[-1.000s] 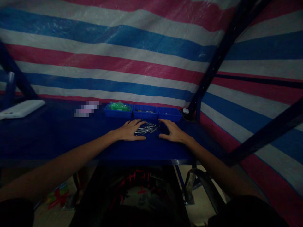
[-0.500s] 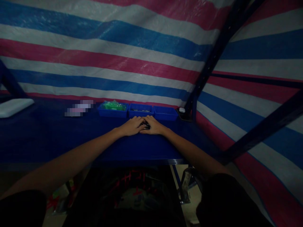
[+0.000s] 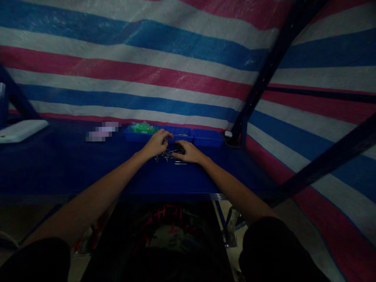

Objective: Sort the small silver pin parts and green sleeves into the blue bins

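Several thin, shiny metal pieces (image 3: 168, 156), something like pins or screws, lie scattered on the blue table between my hands. My left hand (image 3: 156, 144) hovers at their left side, its fingers and thumb apart with nothing visible in them. On the right, my right hand (image 3: 190, 152) rests low over the pile, thumb and fingers spread around some of the pieces. A few slim pieces (image 3: 180, 162) lie just below the right thumb. Part of the pile is hidden beneath the right hand.
Along the back stand a blue bin (image 3: 138, 135) with green plastic-wrapped items, a middle bin (image 3: 172, 130) with small metal pieces, and a right-hand bin (image 3: 207, 137). A white flat object (image 3: 23, 130) lies far left. A blue metal post (image 3: 258, 78) rises on the right.
My hands have moved apart from being pressed together around something dark and shiny. The metal pieces are now spread on the table, and my left hand has lifted up and left.
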`<state>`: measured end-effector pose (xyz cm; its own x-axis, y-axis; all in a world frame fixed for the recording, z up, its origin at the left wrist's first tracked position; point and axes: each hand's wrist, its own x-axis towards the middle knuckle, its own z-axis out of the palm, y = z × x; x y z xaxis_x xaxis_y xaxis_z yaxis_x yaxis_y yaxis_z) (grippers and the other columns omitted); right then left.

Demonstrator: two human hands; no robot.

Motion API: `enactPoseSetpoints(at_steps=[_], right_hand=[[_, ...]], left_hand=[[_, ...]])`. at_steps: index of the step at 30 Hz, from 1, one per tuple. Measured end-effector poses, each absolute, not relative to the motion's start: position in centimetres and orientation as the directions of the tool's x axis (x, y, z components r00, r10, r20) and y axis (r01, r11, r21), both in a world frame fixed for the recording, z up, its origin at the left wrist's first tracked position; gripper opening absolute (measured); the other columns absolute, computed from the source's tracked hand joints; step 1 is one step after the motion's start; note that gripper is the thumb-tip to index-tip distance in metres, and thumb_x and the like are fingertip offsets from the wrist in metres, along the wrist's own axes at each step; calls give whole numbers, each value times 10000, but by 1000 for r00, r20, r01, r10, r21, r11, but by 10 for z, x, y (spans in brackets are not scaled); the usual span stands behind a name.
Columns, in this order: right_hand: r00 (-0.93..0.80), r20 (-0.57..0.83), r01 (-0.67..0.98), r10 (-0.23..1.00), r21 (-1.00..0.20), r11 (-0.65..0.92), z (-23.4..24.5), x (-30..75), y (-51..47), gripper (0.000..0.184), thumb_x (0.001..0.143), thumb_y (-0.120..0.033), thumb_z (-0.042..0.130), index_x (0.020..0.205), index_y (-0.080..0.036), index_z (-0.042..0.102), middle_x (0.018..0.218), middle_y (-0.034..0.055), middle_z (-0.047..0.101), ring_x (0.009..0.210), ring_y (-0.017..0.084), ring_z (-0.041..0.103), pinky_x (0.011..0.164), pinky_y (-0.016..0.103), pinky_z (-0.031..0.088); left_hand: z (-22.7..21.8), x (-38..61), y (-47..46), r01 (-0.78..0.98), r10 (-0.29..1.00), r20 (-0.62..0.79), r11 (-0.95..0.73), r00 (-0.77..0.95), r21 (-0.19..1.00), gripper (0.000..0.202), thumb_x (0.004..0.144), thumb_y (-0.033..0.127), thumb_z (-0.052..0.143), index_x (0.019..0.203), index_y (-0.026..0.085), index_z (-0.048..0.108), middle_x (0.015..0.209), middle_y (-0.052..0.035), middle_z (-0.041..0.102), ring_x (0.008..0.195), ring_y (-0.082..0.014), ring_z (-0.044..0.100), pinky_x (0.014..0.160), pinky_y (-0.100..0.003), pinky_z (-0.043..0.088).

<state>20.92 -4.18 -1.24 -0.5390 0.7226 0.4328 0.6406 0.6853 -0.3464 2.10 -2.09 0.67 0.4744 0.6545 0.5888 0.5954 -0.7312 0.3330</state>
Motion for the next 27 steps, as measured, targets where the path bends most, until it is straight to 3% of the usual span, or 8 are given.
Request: enactPoseSetpoints(at_steps=[7, 14, 18, 27], right_hand=[[-483, 510, 692, 711, -275, 667, -9, 210, -40, 320, 824, -400, 516, 974, -130, 600, 865, 61, 600, 844, 162, 530, 781, 293, 399], [-511, 476, 699, 716, -255, 668, -10, 207, -42, 304, 839, -405, 495, 955, -149, 611, 839, 46, 596, 817, 150, 508, 765, 280, 372], [-538, 464, 682, 704, -251, 687, -10, 204, -44, 304, 848, -400, 482, 960, -147, 607, 840, 46, 597, 815, 145, 503, 753, 273, 364], [-517, 460, 693, 722, -270, 669, -6, 207, -46, 339, 848, -433, 472, 985, -149, 593, 826, 44, 593, 820, 150, 497, 742, 278, 362]], left_hand=[[15, 7, -15, 596, 742, 585, -643, 327, 482, 314, 618, 67, 474, 911, 137, 565, 781, -22, 584, 680, -129, 557, 684, -262, 463], [20, 4, -17, 546, 740, 577, -659, 346, 518, 435, 595, 76, 511, 1024, 138, 546, 750, -12, 612, 671, -124, 580, 681, -252, 455], [25, -1, -19, 574, 781, 526, -613, 337, 543, 398, 592, 84, 501, 982, 137, 561, 697, -8, 609, 624, -123, 572, 630, -243, 444], [30, -43, -22, 747, 858, 342, -506, 384, 431, 351, 587, 162, 498, 935, 159, 545, 737, -9, 586, 602, -128, 547, 560, -234, 418]])
